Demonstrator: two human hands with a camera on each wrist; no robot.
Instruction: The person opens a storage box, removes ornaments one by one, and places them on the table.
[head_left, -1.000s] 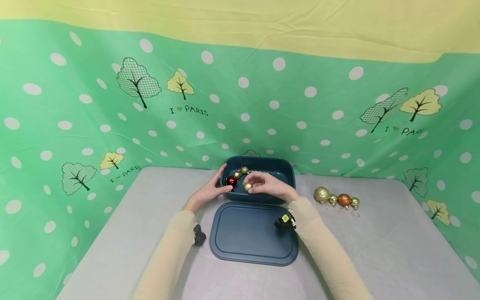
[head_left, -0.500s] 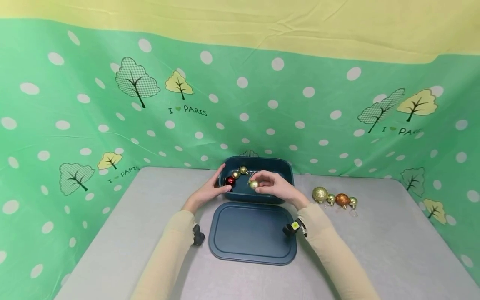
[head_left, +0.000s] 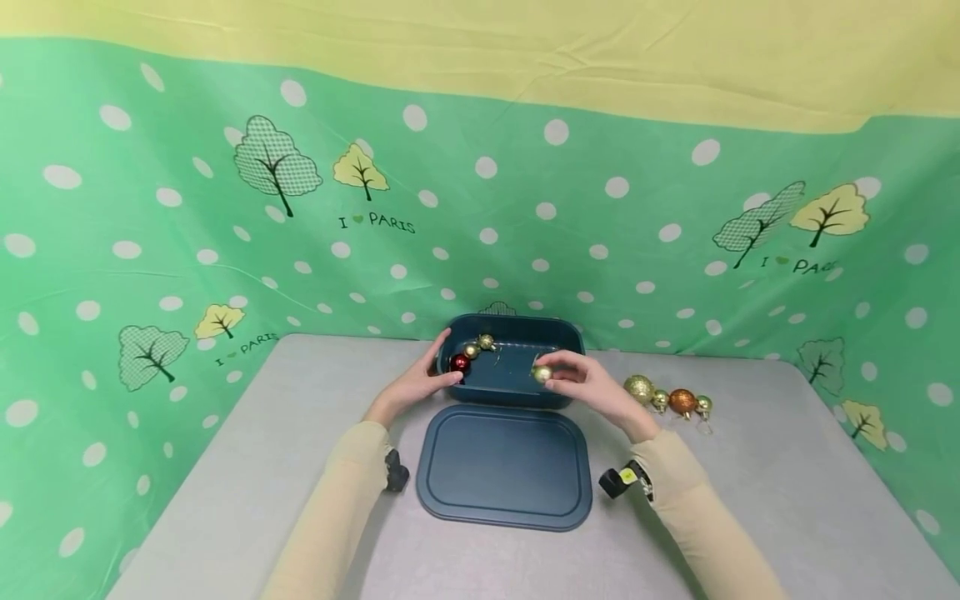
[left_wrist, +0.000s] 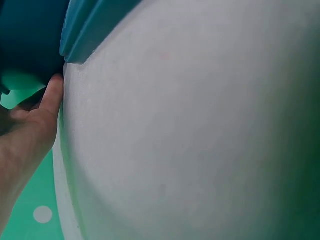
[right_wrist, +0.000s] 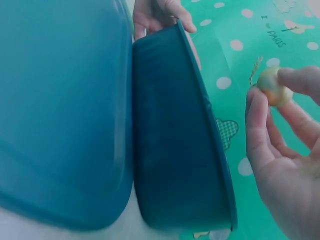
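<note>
A dark blue rectangular box (head_left: 510,395) stands open at the table's back edge. My left hand (head_left: 414,383) holds its left end, thumb at the rim and fingers along the outer side. Between thumb and fingers of my right hand (head_left: 596,390) is a small gold bauble (head_left: 542,374), pinched over the box's right half; its hanging loop (right_wrist: 255,70) sticks up in the right wrist view. Inside the box's left end lie a shiny red bauble (head_left: 460,363) and two small gold baubles (head_left: 471,351). The blue lid (head_left: 504,467) lies flat in front of the box.
Right of the box, a row of baubles rests on the grey table (head_left: 787,475): a large glittery gold one (head_left: 639,389), an orange one (head_left: 682,402) and two small gold ones (head_left: 702,405). A green dotted curtain (head_left: 525,275) hangs right behind the box.
My right hand has moved to the right across the box, carrying the small gold bauble from beside the other baubles towards the right end. My left hand has stayed at the box.
</note>
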